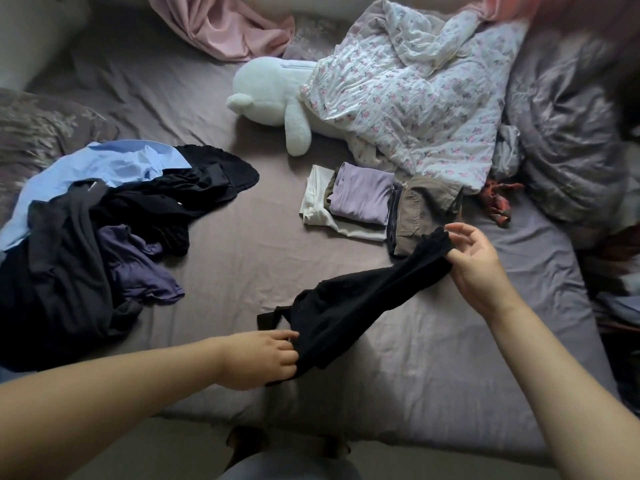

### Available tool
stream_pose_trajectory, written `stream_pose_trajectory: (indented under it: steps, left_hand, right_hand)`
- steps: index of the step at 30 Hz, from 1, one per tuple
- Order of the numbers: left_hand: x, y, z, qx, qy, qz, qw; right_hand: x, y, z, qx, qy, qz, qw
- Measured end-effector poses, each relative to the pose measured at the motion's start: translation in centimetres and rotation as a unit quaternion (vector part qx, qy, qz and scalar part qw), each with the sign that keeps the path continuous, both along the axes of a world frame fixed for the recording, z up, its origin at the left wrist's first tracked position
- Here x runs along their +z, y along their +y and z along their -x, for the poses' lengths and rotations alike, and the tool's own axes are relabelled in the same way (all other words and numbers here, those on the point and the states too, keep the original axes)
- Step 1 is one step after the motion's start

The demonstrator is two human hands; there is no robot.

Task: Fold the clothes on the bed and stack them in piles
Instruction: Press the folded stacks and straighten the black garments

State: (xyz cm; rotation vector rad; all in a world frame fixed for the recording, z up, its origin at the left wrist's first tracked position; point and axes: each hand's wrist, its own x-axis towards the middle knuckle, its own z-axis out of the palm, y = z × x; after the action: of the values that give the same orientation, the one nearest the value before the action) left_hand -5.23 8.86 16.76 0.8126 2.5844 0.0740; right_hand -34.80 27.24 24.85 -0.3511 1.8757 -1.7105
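Note:
A small black garment (349, 303) hangs stretched between my hands above the bed (242, 244). My left hand (263, 358) pinches its lower end near the bed's front edge. My right hand (478, 268) grips its upper end, higher and to the right. An unfolded heap of dark and light blue clothes (97, 216) lies at the left. A folded lilac top (363, 197) lies on folded white cloth (318, 209), and beside them sit folded khaki trousers (422, 216).
A white plush toy (273, 98) lies mid-bed beside a crumpled floral quilt (415, 95). A pink cloth (235, 26) is at the back, a grey duvet (568, 133) at the right, a red patterned rag (498, 202) near the khaki pile.

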Motion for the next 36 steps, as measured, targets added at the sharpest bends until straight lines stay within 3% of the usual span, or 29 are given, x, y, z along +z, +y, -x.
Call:
stream_pose_trajectory:
  steps: [4,7,9,12,14,15,17,21,25,28,31,33,36]
  left_hand:
    - [0.9,1.4,0.3,0.147,-0.142,-0.026,0.979]
    - [1.5,0.5,0.8,0.310,-0.162,-0.056,0.935]
    - [1.1,-1.3,0.7,0.351,-0.111,-0.070,0.927]
    - [1.0,-3.7,0.3,0.380,0.036,-0.126,0.916]
    - [1.5,-4.7,0.7,0.428,0.088,-0.185,0.880]
    - [1.9,-5.3,1.2,0.441,0.099,-0.211,0.867]
    - [2.5,-6.6,2.2,0.418,0.127,-0.213,0.874]
    - [4.0,-9.3,2.9,0.363,0.175,-0.106,0.909]
    - [5.3,-10.8,3.1,0.379,0.229,-0.021,0.896]
    - [6.1,-11.3,3.5,0.443,0.269,-0.038,0.855]
    - [7.4,-10.7,4.4,0.549,0.282,-0.158,0.771]
    - [8.6,-9.9,5.2,0.583,0.279,-0.247,0.722]
    - [9.9,-9.4,6.4,0.613,0.257,-0.329,0.671]
  right_hand:
    - [1.6,1.3,1.3,0.105,0.056,-0.045,0.992]
    - [3.8,2.1,2.3,0.207,0.135,-0.113,0.963]
    - [4.6,2.5,3.1,0.264,0.232,-0.212,0.912]
    - [4.9,3.1,3.5,0.331,0.334,-0.319,0.823]
    - [4.9,3.4,3.2,0.355,0.341,-0.341,0.801]
    - [5.0,3.5,3.0,0.350,0.311,-0.339,0.816]
    - [4.9,3.8,3.0,0.322,0.278,-0.339,0.839]
    - [3.6,4.6,3.5,0.207,0.367,-0.426,0.801]
    - [3.2,5.0,3.7,0.111,0.331,-0.423,0.836]
    - [2.7,5.7,4.7,0.042,0.308,-0.380,0.871]
    - [2.7,5.9,4.9,-0.006,0.300,-0.325,0.897]
    - [3.0,5.6,4.7,-0.010,0.243,-0.264,0.933]
    - [3.6,5.2,4.4,0.021,0.174,-0.223,0.959]
